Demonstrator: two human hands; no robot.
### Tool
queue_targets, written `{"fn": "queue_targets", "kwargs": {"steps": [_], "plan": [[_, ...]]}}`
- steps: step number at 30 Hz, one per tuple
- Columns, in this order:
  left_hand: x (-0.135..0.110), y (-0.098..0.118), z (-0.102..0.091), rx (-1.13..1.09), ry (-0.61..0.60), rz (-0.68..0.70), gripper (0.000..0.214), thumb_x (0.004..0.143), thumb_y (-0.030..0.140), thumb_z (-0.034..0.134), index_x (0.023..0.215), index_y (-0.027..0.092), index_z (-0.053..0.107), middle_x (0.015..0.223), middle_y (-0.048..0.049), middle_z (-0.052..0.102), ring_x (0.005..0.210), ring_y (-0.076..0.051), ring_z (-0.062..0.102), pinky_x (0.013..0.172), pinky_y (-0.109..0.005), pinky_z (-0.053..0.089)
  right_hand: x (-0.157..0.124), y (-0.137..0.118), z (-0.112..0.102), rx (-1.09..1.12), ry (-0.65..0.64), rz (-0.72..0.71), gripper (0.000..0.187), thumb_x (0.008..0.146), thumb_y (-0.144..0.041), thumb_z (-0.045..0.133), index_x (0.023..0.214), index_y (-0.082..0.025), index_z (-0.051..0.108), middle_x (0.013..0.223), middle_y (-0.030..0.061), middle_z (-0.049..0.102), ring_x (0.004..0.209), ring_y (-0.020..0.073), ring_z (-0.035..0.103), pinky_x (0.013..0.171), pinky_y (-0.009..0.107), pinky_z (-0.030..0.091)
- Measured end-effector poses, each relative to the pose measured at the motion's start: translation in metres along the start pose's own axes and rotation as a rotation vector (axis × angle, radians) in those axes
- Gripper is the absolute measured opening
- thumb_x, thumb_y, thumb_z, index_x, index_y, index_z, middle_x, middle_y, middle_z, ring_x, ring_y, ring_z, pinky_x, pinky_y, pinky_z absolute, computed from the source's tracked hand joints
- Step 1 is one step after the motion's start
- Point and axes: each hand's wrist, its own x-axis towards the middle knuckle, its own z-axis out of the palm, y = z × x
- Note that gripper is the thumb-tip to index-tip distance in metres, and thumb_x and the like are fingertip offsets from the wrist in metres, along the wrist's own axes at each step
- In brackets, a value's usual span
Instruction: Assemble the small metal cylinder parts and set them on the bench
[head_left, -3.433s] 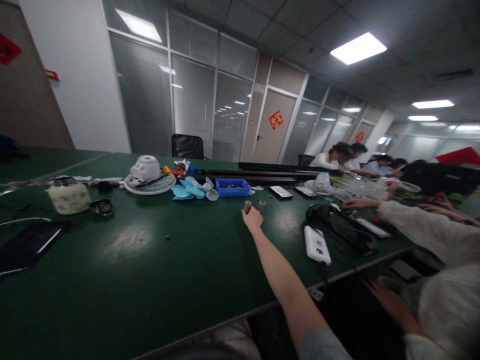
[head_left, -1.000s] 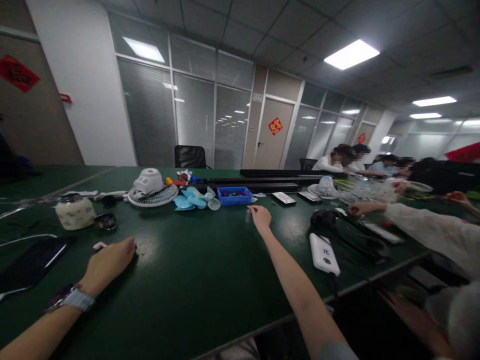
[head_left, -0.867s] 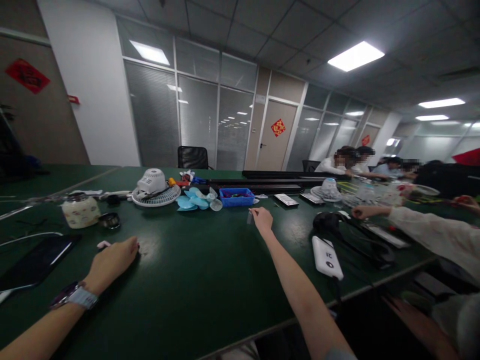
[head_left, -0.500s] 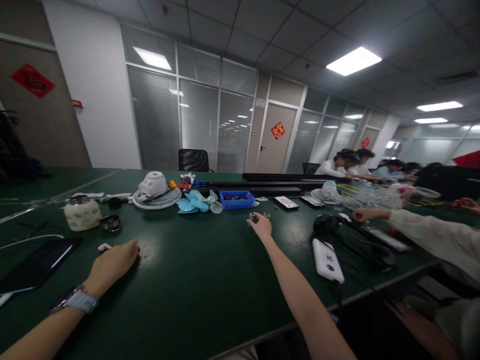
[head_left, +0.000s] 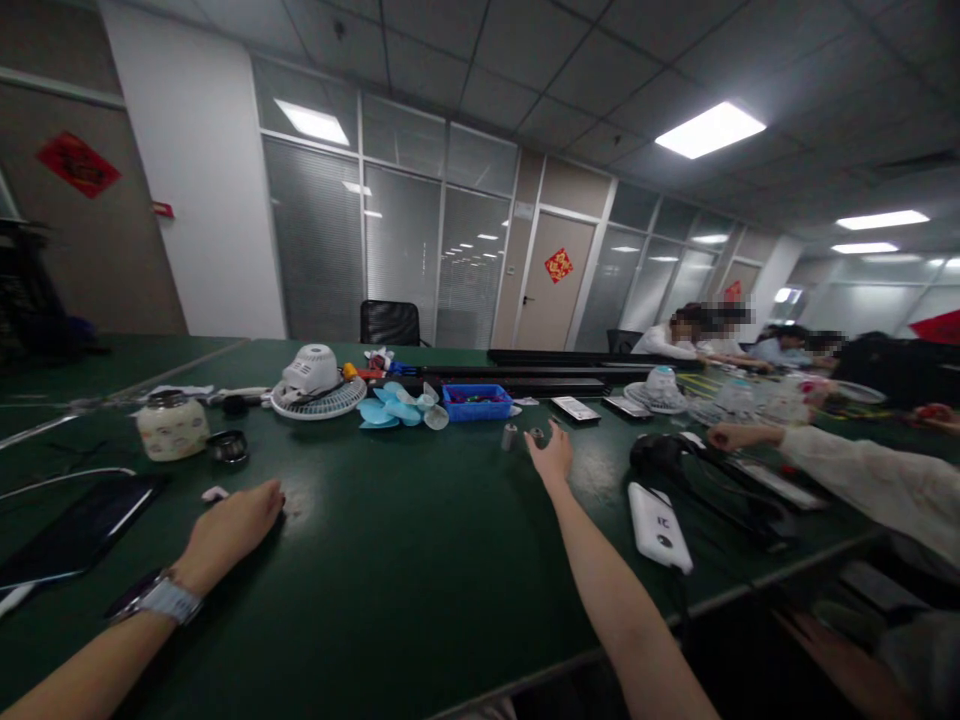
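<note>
My right hand (head_left: pixel 552 458) reaches over the table with thumb and fingers apart. Between them, seen from here, stands a small metal cylinder (head_left: pixel 537 434); whether they touch it I cannot tell. Just left of the hand a similar small grey cylinder (head_left: pixel 508 437) stands upright on the green tabletop (head_left: pixel 405 530). My left hand (head_left: pixel 234 528), with a watch on its wrist, rests on the table, its fingers curled in. What they may hold is hidden. A small pale pink piece (head_left: pixel 215 494) lies beside it.
Behind my hands are a blue tray (head_left: pixel 477 402) of small parts, light blue fan blades (head_left: pixel 399 405) and a white fan (head_left: pixel 315 385). A jar (head_left: pixel 172 427) and tablet (head_left: pixel 79 525) stand left. A white power bank (head_left: pixel 660 528) and a co-worker's sleeve (head_left: pixel 855 465) are right.
My right hand has let go of one small cylinder, which now stands on the table. It has moved right to the second one, fingers spread. My left hand has stayed put.
</note>
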Motion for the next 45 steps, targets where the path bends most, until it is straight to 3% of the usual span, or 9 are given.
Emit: {"fn": "queue_targets", "kwargs": {"steps": [4,9,14,19,23,26,37,42,45], "plan": [[0.005,-0.006,0.006,0.000,-0.011,-0.014,0.037,0.092,0.038,0.023,0.093,0.017,0.053,0.093,-0.0151,0.067,0.081,-0.028,0.065,0.065,-0.033,0.042,0.008,0.014,0.009,0.038,-0.287,0.135,0.044,0.079,-0.048,0.060,0.115,-0.022,0.061,0.107,0.0070,0.068,0.099,0.0225,0.063,0.084,0.031,0.046],[0.008,-0.009,0.008,-0.061,-0.028,-0.008,0.038,0.092,0.038,0.023,0.097,0.016,0.054,0.094,-0.0151,0.067,0.081,-0.027,0.065,0.065,-0.034,0.044,0.004,0.008,0.004,0.059,-0.298,0.198,0.034,0.075,-0.044,0.065,0.100,-0.022,0.066,0.099,0.0048,0.071,0.092,0.0202,0.066,0.078,0.028,0.047],[-0.002,0.004,0.004,-0.031,-0.004,0.017,0.033,0.090,0.038,0.027,0.092,0.018,0.053,0.085,-0.0116,0.067,0.073,-0.026,0.064,0.059,-0.032,0.043,-0.025,-0.029,-0.017,0.002,-0.342,0.248,0.035,0.068,-0.048,0.069,0.092,-0.022,0.067,0.094,0.0045,0.072,0.093,0.0226,0.066,0.086,0.034,0.043],[-0.012,0.042,0.003,-0.234,0.112,0.089,0.038,0.088,0.052,0.035,0.095,0.020,0.053,0.085,-0.0065,0.068,0.073,-0.023,0.064,0.058,-0.030,0.046,-0.086,-0.096,-0.022,0.144,-0.492,-0.048,0.039,0.067,-0.055,0.071,0.086,-0.022,0.065,0.088,0.0027,0.071,0.090,0.0203,0.065,0.090,0.035,0.041],[-0.020,0.084,0.001,-0.554,0.199,0.228,0.053,0.083,0.060,0.045,0.113,0.019,0.059,0.104,-0.0085,0.070,0.089,-0.024,0.067,0.075,-0.032,0.052,-0.136,-0.149,-0.015,0.303,-0.606,-0.318,0.049,0.066,-0.064,0.070,0.089,-0.021,0.064,0.089,0.0035,0.070,0.092,0.0209,0.063,0.087,0.034,0.042],[-0.026,0.109,-0.003,-0.585,0.195,0.284,0.052,0.085,0.057,0.043,0.117,0.022,0.064,0.108,-0.0063,0.072,0.094,-0.025,0.067,0.080,-0.032,0.052,-0.159,-0.175,-0.013,0.335,-0.627,-0.457,0.045,0.069,-0.061,0.068,0.090,-0.021,0.061,0.086,0.0024,0.068,0.089,0.0201,0.062,0.086,0.034,0.042],[-0.023,0.126,-0.025,-0.423,0.198,0.309,0.037,0.084,0.044,0.048,0.098,0.023,0.074,0.102,-0.0059,0.074,0.094,-0.027,0.066,0.081,-0.034,0.049,-0.166,-0.184,-0.015,0.259,-0.616,-0.532,0.045,0.073,-0.060,0.065,0.093,-0.020,0.057,0.088,0.0050,0.067,0.085,0.0215,0.062,0.082,0.034,0.044],[-0.024,0.130,-0.020,-0.360,0.282,0.392,0.031,0.087,0.036,0.043,0.098,0.022,0.069,0.099,-0.0079,0.072,0.092,-0.026,0.063,0.081,-0.035,0.047,-0.167,-0.184,-0.013,0.263,-0.615,-0.540,0.048,0.073,-0.061,0.065,0.096,-0.020,0.057,0.090,0.0061,0.068,0.086,0.0228,0.063,0.083,0.036,0.044],[-0.024,0.133,-0.013,-0.356,0.356,0.365,0.022,0.088,0.033,0.043,0.095,0.022,0.061,0.093,-0.0079,0.070,0.088,-0.024,0.063,0.077,-0.034,0.046,-0.166,-0.184,-0.017,0.273,-0.621,-0.540,0.049,0.074,-0.062,0.064,0.097,-0.019,0.057,0.089,0.0059,0.068,0.084,0.0220,0.063,0.083,0.035,0.044]]}}
